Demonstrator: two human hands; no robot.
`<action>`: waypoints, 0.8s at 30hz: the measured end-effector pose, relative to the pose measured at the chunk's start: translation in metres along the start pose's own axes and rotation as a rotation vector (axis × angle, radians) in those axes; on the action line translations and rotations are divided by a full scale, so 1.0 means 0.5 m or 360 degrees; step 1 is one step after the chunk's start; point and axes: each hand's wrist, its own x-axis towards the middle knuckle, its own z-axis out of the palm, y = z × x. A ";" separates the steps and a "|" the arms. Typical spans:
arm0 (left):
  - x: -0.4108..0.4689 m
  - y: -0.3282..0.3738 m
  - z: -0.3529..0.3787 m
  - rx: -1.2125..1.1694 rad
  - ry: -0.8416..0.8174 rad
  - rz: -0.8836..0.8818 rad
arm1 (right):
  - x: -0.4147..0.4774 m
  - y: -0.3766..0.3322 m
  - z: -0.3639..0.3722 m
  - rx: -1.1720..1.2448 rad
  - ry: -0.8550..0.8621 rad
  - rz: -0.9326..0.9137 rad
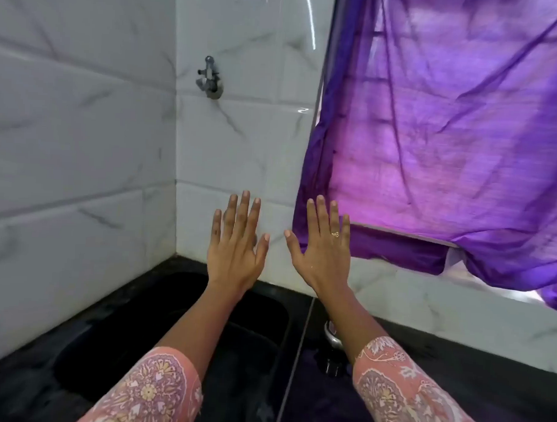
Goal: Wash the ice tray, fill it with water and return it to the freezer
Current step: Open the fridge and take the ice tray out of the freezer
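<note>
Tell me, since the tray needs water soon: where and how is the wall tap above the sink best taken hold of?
Grip the tap by its small metal handle at the top, pinching it between fingers from the front and slightly below. It juts straight out from the tiled wall, so only the front is open. Both hands, left hand and right hand, are open and empty.
</note>
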 end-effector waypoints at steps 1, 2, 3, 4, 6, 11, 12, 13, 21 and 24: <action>-0.014 -0.004 -0.009 0.0030 -0.0025 -0.0041 | -0.011 -0.009 0.000 0.0032 -0.0024 0.0008; -0.022 -0.010 -0.018 0.0074 -0.0023 -0.0056 | -0.020 -0.017 0.000 0.0021 -0.0029 0.0012; -0.037 -0.018 -0.022 0.0118 -0.0035 -0.0068 | -0.034 -0.025 0.005 0.0030 -0.0070 0.0005; -0.055 -0.027 -0.024 0.0172 -0.0059 -0.0074 | -0.050 -0.033 0.009 0.0030 -0.0126 0.0010; -0.078 -0.047 -0.035 0.0194 -0.0080 -0.0090 | -0.076 -0.052 0.019 0.0075 -0.0191 -0.0007; -0.147 -0.098 -0.067 0.0255 -0.0116 -0.0192 | -0.135 -0.110 0.026 0.0136 -0.0291 -0.0049; -0.162 -0.108 -0.075 0.0264 -0.0130 -0.0209 | -0.147 -0.124 0.026 0.0154 -0.0295 -0.0050; -0.175 -0.115 -0.082 0.0280 -0.0137 -0.0222 | -0.157 -0.136 0.025 0.0160 -0.0305 -0.0046; -0.293 -0.180 -0.165 0.0374 -0.0229 -0.0336 | -0.250 -0.251 0.001 0.0253 -0.0510 -0.0145; -0.349 -0.197 -0.196 0.0392 -0.0247 -0.0406 | -0.292 -0.289 -0.011 0.0312 -0.0551 -0.0185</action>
